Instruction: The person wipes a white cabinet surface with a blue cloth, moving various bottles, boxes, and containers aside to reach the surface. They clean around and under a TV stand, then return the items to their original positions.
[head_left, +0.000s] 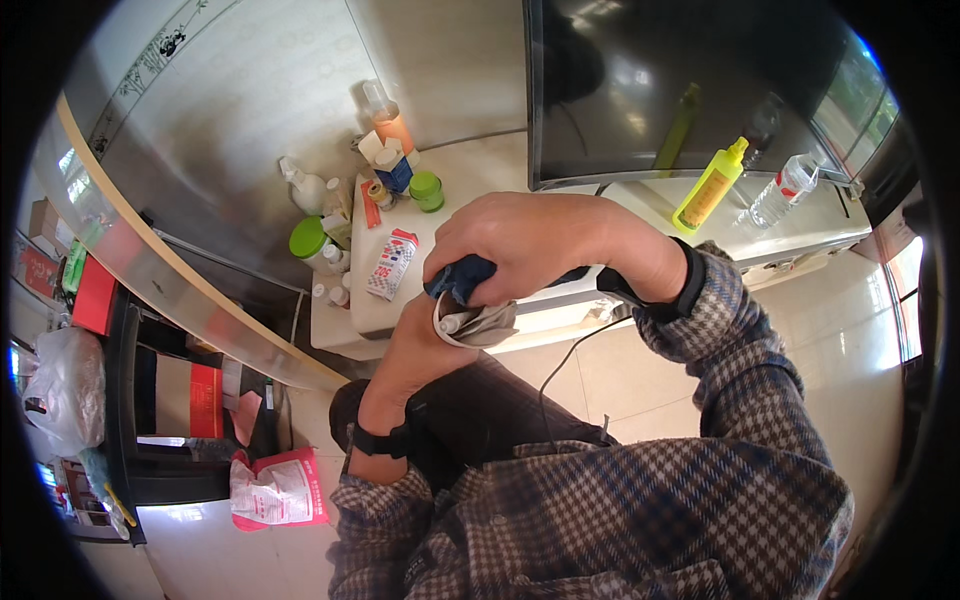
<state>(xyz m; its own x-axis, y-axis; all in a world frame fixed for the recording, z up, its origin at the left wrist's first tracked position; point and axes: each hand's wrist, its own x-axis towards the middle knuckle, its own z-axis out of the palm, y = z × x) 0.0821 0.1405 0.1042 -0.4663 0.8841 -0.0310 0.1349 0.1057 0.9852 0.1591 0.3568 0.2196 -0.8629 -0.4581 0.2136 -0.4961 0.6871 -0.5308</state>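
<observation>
My left hand (420, 345) is wrapped around a white cup-like container (480, 343), its open mouth facing me. Inside it lie a small white tube or bottle (451, 323) and some crumpled greyish paper or cloth (491, 324). Over the rim, my right hand (517, 244) grips a bunched dark blue cloth (461, 277), which touches the container's edge. Part of the cloth is hidden by my fingers. Both hands are above the front edge of a white cabinet top (480, 169), close to a red-and-white checked box (393, 264).
Bottles, a green-lidded jar (427, 192) and a larger green-lidded tub (308, 238) stand at the cabinet's left. A television (675, 90), a yellow spray bottle (711, 186) and a clear water bottle (785, 189) are at the right. A dark cable (574, 352) hangs beneath my right arm.
</observation>
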